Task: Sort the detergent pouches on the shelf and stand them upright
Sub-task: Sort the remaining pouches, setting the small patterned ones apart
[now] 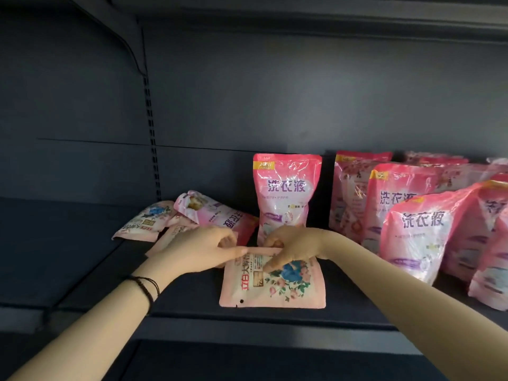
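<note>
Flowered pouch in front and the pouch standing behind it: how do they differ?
The flowered pouch lies flat; the standing pouch is upright. The flowered pouch is pale pink with a blue bloom; the standing pouch is brighter pink with big purple characters. Both sit on one shelf.

Reaching in from 7 and 4 o'clock, with left grip (204, 251) and right grip (291, 247) close together, pinching pouch (275, 288) at 12 o'clock edge.

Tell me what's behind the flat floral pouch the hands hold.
An upright pink plastic detergent pouch stands right behind it; the right hand covers its base.
</note>
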The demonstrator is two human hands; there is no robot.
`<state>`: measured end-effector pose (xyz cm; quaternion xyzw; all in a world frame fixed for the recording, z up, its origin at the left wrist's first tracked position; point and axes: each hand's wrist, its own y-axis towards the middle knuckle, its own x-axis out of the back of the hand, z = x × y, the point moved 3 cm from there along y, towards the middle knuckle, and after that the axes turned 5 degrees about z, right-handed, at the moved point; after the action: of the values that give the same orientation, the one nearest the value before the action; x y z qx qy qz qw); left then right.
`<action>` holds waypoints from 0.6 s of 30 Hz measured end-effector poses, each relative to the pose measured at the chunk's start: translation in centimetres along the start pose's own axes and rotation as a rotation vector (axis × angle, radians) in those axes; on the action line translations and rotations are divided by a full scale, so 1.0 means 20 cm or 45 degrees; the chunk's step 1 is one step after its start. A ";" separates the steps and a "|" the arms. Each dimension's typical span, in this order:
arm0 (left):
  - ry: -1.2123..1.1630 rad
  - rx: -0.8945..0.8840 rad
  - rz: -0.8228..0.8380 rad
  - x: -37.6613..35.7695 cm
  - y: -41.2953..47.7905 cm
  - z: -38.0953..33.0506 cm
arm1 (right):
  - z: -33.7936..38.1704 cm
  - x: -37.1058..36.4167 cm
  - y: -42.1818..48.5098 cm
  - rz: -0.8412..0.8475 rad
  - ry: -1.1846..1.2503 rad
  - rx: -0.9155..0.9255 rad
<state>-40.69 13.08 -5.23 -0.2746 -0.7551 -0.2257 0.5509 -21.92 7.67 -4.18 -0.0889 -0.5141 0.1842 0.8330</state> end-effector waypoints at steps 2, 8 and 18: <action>-0.237 0.066 -0.009 0.01 0.01 0.00 | -0.03 0.02 -0.04 -0.108 0.235 0.006; -1.077 0.054 -0.212 0.07 0.02 -0.07 | -0.11 0.06 -0.16 -0.573 0.955 0.063; -1.404 -0.065 -0.514 -0.13 0.12 -0.31 | -0.24 -0.11 -0.20 -0.927 1.672 0.362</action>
<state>-34.05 10.50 -5.75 -0.2154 -0.9618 -0.1681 0.0159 -17.71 3.32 -6.81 0.1032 0.1185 -0.1283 0.9792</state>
